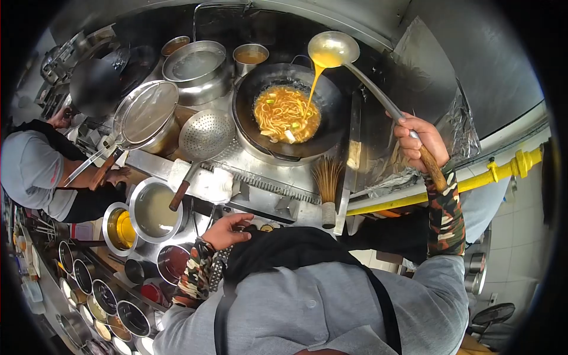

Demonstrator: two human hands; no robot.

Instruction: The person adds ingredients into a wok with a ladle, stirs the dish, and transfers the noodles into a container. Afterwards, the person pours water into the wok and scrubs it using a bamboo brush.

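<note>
"Looking at the right hand (pixel 418 142), open or closed?"

"Closed firmly, wrapped around the wooden grip of a long-handled metal ladle (pixel 349 46)."

"And pouring from the ladle, with its bowl forward and to the left of that hand?"

"Yes, letting a thin stream of yellow-orange liquid (pixel 318 78) down onto noodles (pixel 273 118) in broth, inside the wok (pixel 336 115)."

"Placed where, between the two hands?"

"Ahead of both: to the left of the right hand, and forward and a little right of the left hand (pixel 227 232)."

"Doing what with the left?"

"Held partly open, loosely curved, low at the front of the stove. Near small round fittings (pixel 267 228); cannot tell if touching."

"Anything closer around it?"

"Just beyond, a folded white cloth (pixel 218 186), and past that a perforated skimmer (pixel 205 135) with a wooden handle angled back towards the hand. Off to its left, a bowl of cloudy liquid (pixel 155 208), then a bowl of yellow liquid (pixel 124 228)."

"And between the hands, short of the wok?"

"A bristle brush (pixel 327 180), upper end fanned out. Well beyond the left hand, at far left, a co-worker (pixel 36 165) in a grey top."
</note>
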